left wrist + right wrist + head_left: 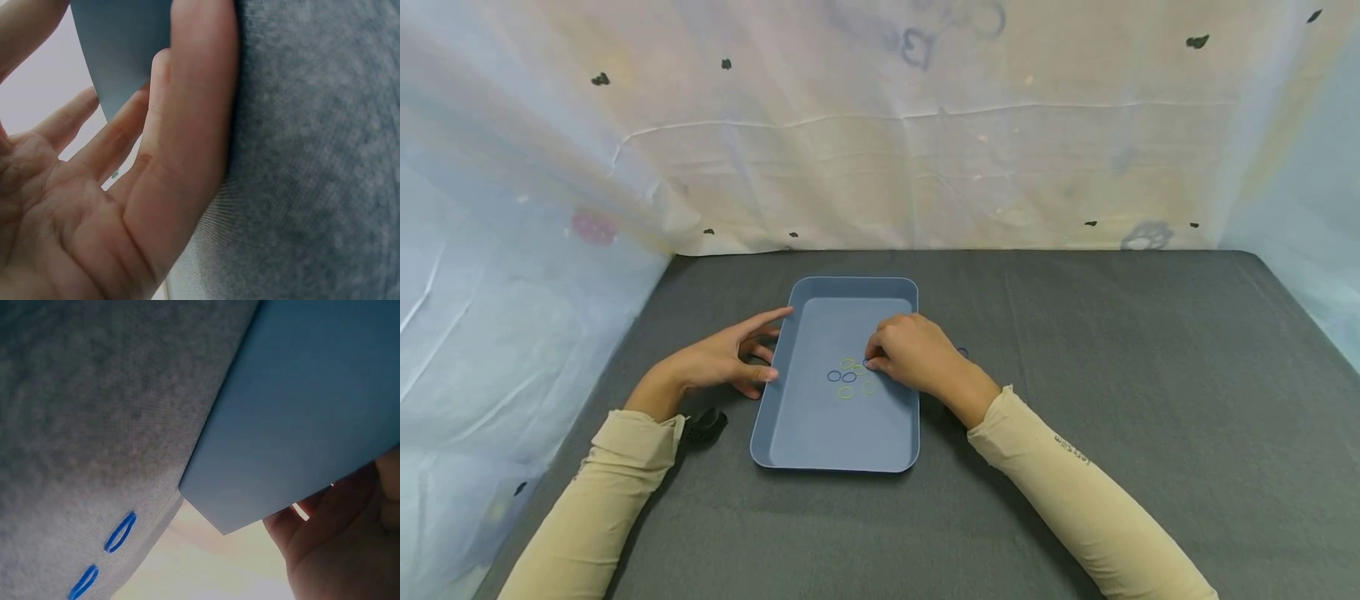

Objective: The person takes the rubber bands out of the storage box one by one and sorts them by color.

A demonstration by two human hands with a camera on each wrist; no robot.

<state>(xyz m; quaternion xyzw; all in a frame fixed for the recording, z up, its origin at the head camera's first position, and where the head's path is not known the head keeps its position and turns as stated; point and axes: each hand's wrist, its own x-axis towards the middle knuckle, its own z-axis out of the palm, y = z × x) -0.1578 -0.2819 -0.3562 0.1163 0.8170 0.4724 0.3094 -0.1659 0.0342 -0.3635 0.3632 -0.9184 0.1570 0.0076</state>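
Observation:
A blue-grey rectangular tray (835, 442) lies on the grey cloth. Several thin rubber bands are inside it, among them a yellow rubber band (846, 392) and a blue rubber band (834, 376). My left hand (730, 358) rests against the tray's left side, index fingertip and thumb touching the rim; in the left wrist view the hand (144, 162) has its fingers extended along the wall. Reaching over the right rim, my right hand (913, 350) pinches a blue rubber band (866, 362) low over the tray floor. In the right wrist view its fingertips are hidden behind the tray wall (281, 425).
Two blue rubber bands, one nearer (82, 582) and one farther (120, 532), lie on the cloth outside the tray's right side. A black object (706, 427) is beside my left wrist. A pale printed curtain (925, 183) hangs behind the table.

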